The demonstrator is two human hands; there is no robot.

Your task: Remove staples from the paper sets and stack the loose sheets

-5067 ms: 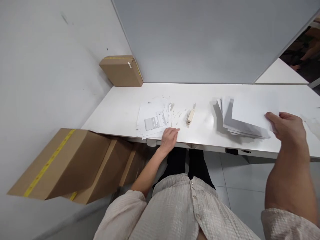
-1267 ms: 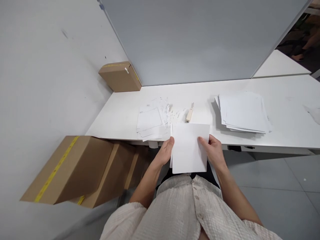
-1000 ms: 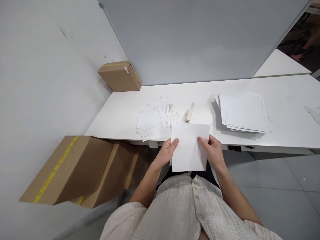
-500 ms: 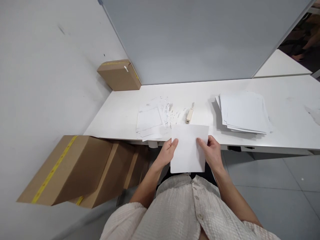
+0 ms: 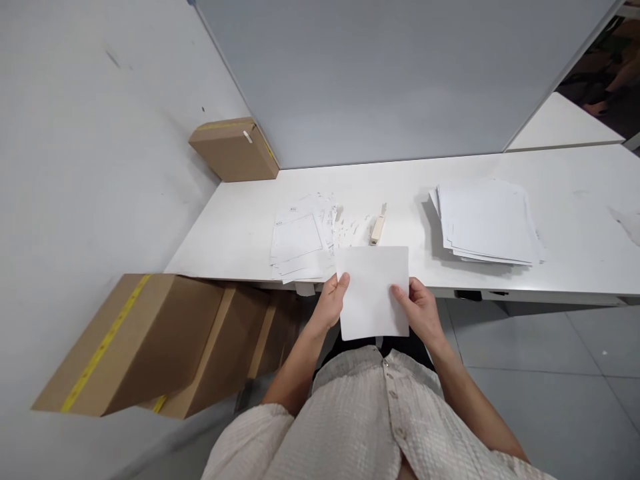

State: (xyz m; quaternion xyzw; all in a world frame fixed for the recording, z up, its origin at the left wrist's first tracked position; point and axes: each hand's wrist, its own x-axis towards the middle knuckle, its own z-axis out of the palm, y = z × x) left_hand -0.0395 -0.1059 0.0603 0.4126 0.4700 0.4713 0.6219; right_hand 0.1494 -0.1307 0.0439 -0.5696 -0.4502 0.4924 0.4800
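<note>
Between my two hands is white paper, blank on the side facing me, held just in front of the table's near edge. My left hand is closed on its left edge, thumb on top. My right hand grips the right edge, also with the thumb on top. Whether it is one sheet or several I cannot tell. Just beyond the paper lies a cream stapler. Printed sheets are spread to its left, with small paper scraps between. A thick stack of white paper sits to the right.
A cardboard box stands at the table's back left corner. Larger cardboard boxes with yellow tape are at the left, below the white table. A grey panel rises along the back edge. Something clear and crumpled lies far right.
The paper has shifted slightly left and up in my hands. My right thumb has slid a little lower on it. Nothing on the table has moved.
</note>
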